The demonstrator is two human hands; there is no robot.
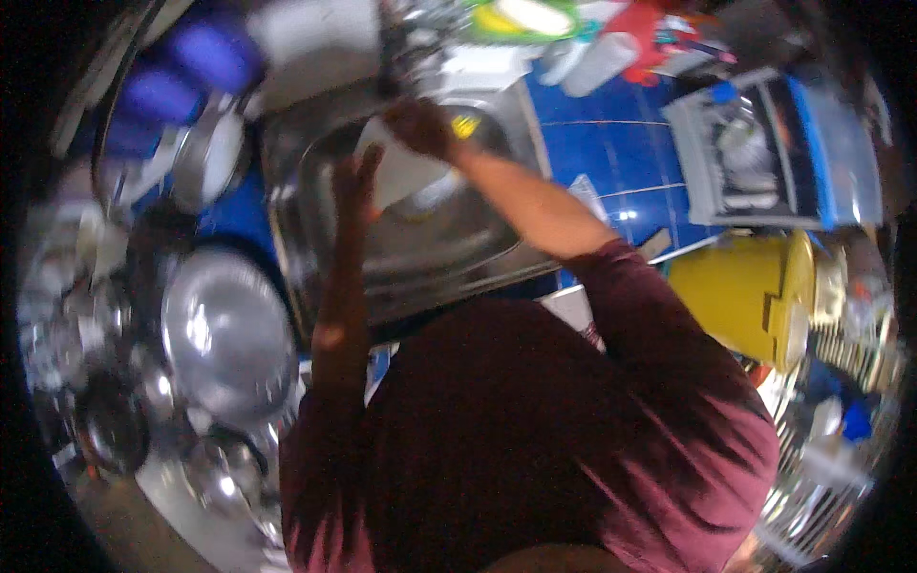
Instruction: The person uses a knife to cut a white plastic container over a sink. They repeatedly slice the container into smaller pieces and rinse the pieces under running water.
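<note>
Over a stainless steel sink [401,251], both my hands hold a pale, flat item [405,172], perhaps a plate or board; blur hides its exact kind. My left hand [358,179] grips its left edge. At its upper edge is my right hand [423,129], fingers curled on it. A yellow thing [465,127], too blurred to name, shows just right of my right hand. Something pale and shiny [433,193] lies in the basin below the held item.
Left of the sink stands a large round metal vessel [229,336], near several other metal vessels. Blue tiles [609,150] border the sink's right side. Beyond them are a grey plastic container [688,165] with items inside and a yellow bucket [731,294].
</note>
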